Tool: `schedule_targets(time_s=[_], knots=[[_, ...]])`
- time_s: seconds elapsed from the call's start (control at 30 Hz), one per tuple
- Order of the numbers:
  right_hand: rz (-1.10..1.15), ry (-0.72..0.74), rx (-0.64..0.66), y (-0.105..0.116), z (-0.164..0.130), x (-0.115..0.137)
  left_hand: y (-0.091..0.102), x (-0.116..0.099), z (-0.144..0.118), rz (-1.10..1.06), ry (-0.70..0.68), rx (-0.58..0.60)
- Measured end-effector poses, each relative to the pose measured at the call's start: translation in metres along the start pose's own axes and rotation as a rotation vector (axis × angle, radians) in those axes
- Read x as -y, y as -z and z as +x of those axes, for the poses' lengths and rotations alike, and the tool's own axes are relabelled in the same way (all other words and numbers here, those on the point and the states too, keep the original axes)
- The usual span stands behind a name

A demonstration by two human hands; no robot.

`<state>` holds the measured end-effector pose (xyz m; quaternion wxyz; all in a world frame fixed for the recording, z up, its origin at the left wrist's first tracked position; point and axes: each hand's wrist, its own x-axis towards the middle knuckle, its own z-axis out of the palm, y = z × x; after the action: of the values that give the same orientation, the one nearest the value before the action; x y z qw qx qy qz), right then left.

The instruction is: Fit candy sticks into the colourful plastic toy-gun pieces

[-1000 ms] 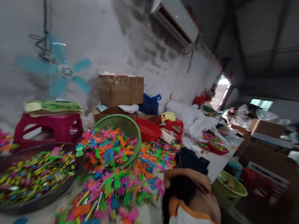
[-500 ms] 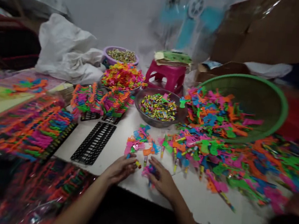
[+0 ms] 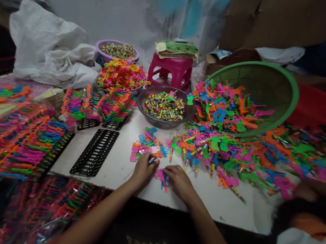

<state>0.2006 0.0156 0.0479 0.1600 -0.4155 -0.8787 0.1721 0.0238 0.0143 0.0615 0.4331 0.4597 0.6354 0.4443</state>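
Note:
My left hand (image 3: pixel 143 171) is closed with its fingertips around a small coloured tube (image 3: pixel 152 160), mostly hidden by the fingers. Just across from it, my right hand (image 3: pixel 179 183) pinches a pink and blue plastic toy piece (image 3: pixel 161 177) low over the white table. Beyond my fingers lies a small cluster of bright plastic toy pieces (image 3: pixel 145 137), pink, blue and orange. Farther back, a metal bowl (image 3: pixel 141 113) holds many short striped tubes. To the right spreads a heap of gun-shaped plastic pieces (image 3: pixel 214 144), some with tubes attached.
A black slotted rack (image 3: pixel 95 153) lies left of my hands, with filled racks (image 3: pixel 85 106) behind it. Bagged toys (image 3: pixel 28 140) cover the left side. A green basket (image 3: pixel 294 91) tips toward the table, near a pink stool (image 3: pixel 171 69). Another person's arm (image 3: pixel 318 192) rests at the right.
The view has shifted, so the bowls and basket sit higher and farther left. My left hand has turned and closed more around the tube; my right hand stays at the pink piece.

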Motion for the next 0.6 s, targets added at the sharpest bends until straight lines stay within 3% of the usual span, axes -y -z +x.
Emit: schedule_targets(time_s=[0.2, 0.37, 0.47, 0.6], knots=[[-0.12, 0.06, 0.115, 0.019, -0.001, 0.007, -0.014, -0.002, 0.01, 0.043, 0.002, 0.084], [-0.101, 0.076, 0.141, 0.021, -0.001, 0.003, 0.001, 0.002, 0.005, -0.125, 0.109, 0.125], [0.155, -0.002, -0.007, 0.013, 0.002, 0.002, 0.017, 0.006, -0.012, -0.266, 0.195, 0.128], [0.872, -0.379, -0.217, 0.0, 0.013, 0.022, 0.029, 0.007, -0.034, -0.372, 0.269, 0.129]])
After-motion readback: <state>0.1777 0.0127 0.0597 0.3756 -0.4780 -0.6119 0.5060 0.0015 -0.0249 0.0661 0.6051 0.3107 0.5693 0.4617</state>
